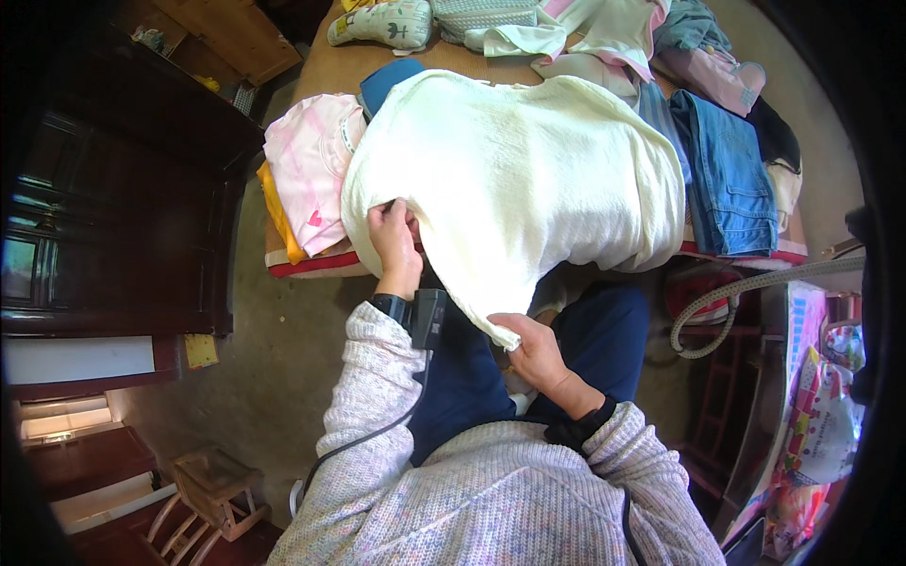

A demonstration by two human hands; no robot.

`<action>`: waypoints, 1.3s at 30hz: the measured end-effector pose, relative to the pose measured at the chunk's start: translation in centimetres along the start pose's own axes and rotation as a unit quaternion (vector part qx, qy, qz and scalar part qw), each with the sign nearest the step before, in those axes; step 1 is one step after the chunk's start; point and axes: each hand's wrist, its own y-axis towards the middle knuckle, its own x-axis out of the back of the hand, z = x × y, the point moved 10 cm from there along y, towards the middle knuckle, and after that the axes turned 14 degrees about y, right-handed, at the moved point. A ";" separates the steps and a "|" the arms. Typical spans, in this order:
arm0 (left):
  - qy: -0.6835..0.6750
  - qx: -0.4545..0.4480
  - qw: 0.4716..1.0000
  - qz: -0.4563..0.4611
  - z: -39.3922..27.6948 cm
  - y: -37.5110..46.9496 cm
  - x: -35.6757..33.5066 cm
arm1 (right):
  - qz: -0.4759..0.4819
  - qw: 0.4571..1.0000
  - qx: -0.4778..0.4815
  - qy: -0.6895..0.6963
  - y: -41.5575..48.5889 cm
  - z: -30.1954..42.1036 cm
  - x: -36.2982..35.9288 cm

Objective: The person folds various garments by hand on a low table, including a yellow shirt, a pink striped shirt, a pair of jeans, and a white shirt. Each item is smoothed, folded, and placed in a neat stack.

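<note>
A large cream-white cloth (509, 156), soft and slightly textured, lies spread over the near side of the bed and drapes past its front edge. My left hand (396, 244) pinches the cloth's near-left edge between thumb and fingers. Closer to my body, my right hand (538, 354) grips a hanging corner of the same cloth above my lap. Between both hands the edge runs in a slanting line. Whether the cloth is a garment or a blanket I cannot tell. Whatever lies beneath it is hidden.
Left of the cloth lies a folded pink shirt (308, 170) on something yellow (279, 212). On the right are folded jeans (732, 177). A patterned pillow (386, 27) and more clothes sit farther back. A wooden chair (216, 488) stands behind left; a grey hose (743, 297) curves at right.
</note>
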 end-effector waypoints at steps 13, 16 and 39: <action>0.155 -0.263 0.951 -0.055 -7.3 -1.8 -4.3 | -0.088 0.957 -0.112 0.253 0.3 -8.3 2.1; 0.355 -0.402 0.841 -0.077 -10.8 -4.4 -9.5 | -0.082 0.887 -0.257 0.374 -0.7 -12.5 0.6; 0.503 -0.444 0.738 0.073 -8.8 -6.1 -11.3 | -0.117 0.952 -0.121 0.255 16.6 -4.1 8.3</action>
